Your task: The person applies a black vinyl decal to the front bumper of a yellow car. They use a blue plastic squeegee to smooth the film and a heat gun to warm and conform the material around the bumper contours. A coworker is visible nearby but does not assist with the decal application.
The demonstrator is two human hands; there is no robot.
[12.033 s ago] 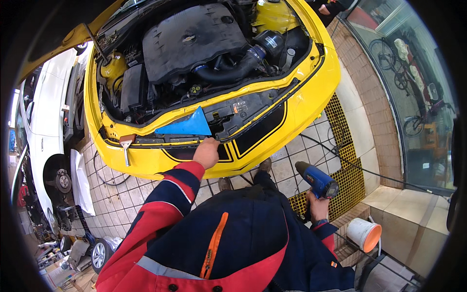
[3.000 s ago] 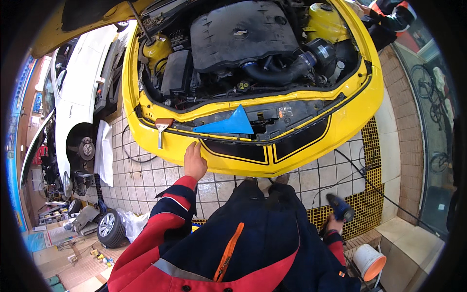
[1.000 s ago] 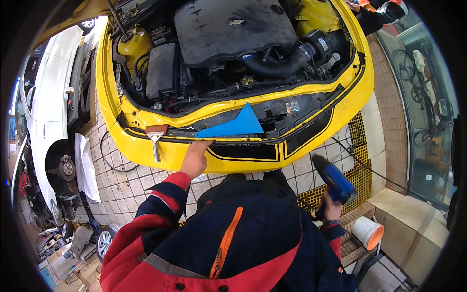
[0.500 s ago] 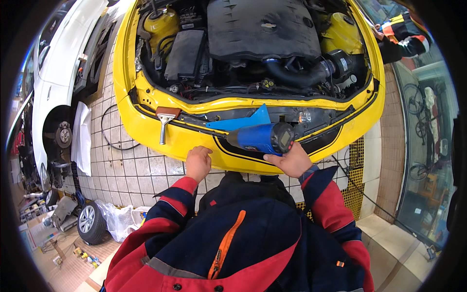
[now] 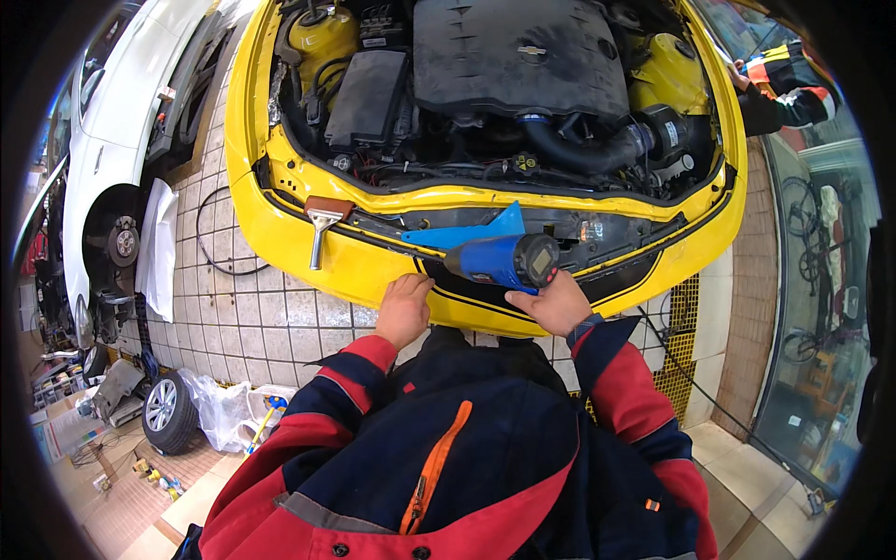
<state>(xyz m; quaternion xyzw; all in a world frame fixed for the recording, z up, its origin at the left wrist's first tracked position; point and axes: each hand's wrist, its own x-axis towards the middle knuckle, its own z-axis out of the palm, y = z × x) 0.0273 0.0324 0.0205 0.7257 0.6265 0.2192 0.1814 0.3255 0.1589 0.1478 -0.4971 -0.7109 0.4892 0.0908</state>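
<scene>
A blue heat gun with a dark nozzle and a small screen at its rear is gripped by my right hand. Its nozzle points left over the black panel on the yellow front bumper. On that bumper, at the left end of the black stripe, rest the fingers of my left hand, with nothing visible in them. A blue angled plastic squeegee lies behind the heat gun along the bumper's top. Farther left sits a metal-handled squeegee with a brown blade.
Beyond the bumper is the open engine bay with a black engine cover. A white car stands at left, and a loose wheel lies below it. A cable crosses the floor at right. Another person is at the far right.
My left hand has moved slightly right and up, onto the end of the black stripe. The heat gun stays in my right hand. The whole view has shifted slightly.
</scene>
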